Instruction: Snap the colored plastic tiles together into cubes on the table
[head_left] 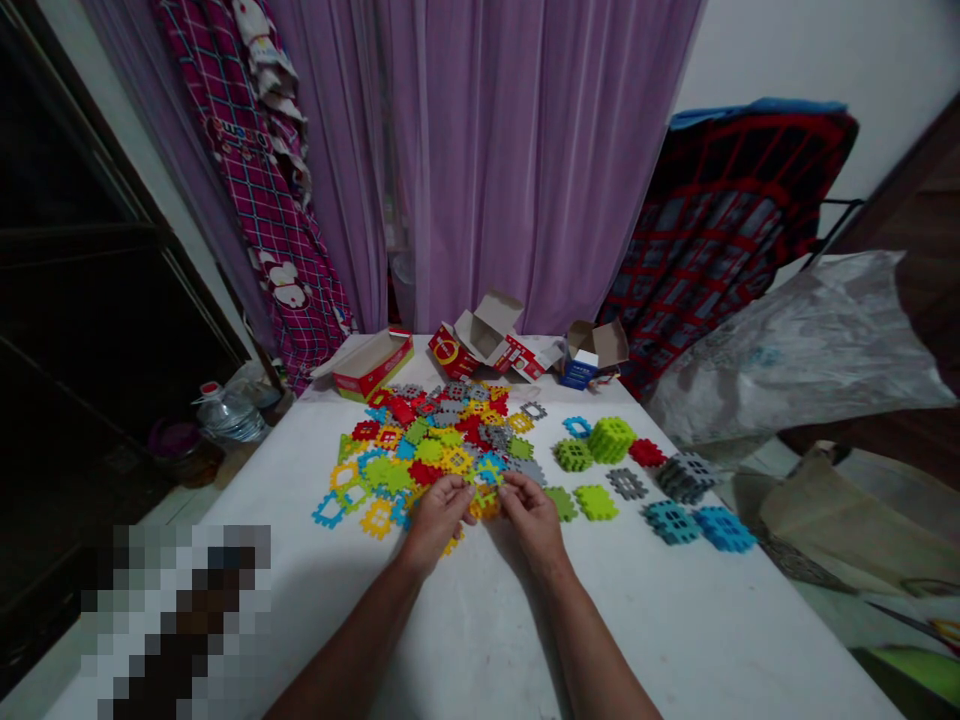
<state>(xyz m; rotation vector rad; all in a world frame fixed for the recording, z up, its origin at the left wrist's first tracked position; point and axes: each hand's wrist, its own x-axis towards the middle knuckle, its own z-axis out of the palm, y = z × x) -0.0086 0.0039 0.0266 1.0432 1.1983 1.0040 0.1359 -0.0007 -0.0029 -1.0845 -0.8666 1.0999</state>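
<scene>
At the near edge of a mixed pile of interlocking plastic building tiles [427, 445], both hands are close together with fingers pinched. My left hand [441, 512] grips the left edge of a yellow-green building tile [486, 496], and my right hand [534, 516] grips its right edge. Yellow tiles behind and below make its outline hard to separate. A blue tile [491, 466] lies just beyond the fingertips. To the right of my right hand are flat green tiles [597, 502].
Sorted stacks stand on the right: lime tiles [611, 440], red tiles [647, 453], grey tiles [686, 477], teal tiles [671, 522] and blue tiles [724, 529]. Along the back edge sit an open red box [373, 365], torn red cartons [480, 345] and a blue box [580, 370]. The table [480, 640] is white.
</scene>
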